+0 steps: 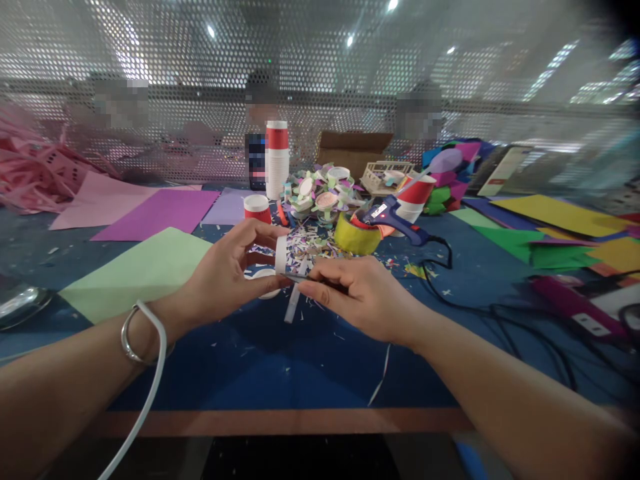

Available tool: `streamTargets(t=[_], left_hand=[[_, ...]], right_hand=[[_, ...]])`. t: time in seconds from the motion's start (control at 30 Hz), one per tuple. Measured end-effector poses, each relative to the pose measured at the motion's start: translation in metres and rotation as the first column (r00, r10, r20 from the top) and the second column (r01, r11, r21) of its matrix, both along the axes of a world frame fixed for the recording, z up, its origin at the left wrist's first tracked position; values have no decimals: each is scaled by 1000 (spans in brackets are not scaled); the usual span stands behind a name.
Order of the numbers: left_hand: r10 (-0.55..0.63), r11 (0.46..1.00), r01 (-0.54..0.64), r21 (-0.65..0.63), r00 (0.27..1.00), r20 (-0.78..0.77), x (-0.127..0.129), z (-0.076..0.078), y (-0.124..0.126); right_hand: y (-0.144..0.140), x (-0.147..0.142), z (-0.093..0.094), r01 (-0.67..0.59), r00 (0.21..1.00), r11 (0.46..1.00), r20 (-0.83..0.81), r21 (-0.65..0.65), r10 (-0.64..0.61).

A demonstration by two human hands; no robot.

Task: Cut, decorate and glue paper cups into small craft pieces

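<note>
My left hand (233, 267) grips a white paper cup piece (281, 255) on its side, its round edge facing right; the fingers hide most of it. In my right hand (355, 290) is a thin-bladed knife (295, 277), its blade touching the lower edge of the cup piece and its handle hidden in my closed fingers. Below them, a white paper ring (267, 293) and a clear-ended white stick (291, 310) lie on the blue table. Small paper scraps (313, 240) are scattered just behind.
A tall stack of paper cups (277, 163) stands behind a red-and-white cup (257, 208). A blue glue gun (395, 217) rests by yellow tape (355, 235), its cable running right to a power strip (580, 313). Coloured paper (145, 267) lies at both sides.
</note>
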State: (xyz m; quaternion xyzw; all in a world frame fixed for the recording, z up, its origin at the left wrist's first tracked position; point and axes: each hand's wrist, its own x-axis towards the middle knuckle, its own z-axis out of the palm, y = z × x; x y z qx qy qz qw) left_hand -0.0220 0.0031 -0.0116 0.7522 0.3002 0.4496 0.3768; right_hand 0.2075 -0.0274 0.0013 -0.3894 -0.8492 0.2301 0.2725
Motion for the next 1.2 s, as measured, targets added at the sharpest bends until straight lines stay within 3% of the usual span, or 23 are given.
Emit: streamTargets(t=[0.3, 0.6, 0.87, 1.2], left_hand=[[107, 991, -102, 82, 992, -62, -3, -3, -2], [73, 997, -73, -8, 997, -22, -1, -5, 0], [82, 977, -53, 205, 987, -136, -4, -6, 0], [109, 948, -40, 317, 973, -204, -6, -2, -2]], right_hand=[[-3, -2, 3, 33, 998, 999, 50, 31, -34], [0, -2, 2, 61, 998, 998, 26, -3, -61], [2, 2, 9, 72, 995, 991, -63, -115, -80], [3, 2, 7, 49, 997, 989, -54, -138, -57]])
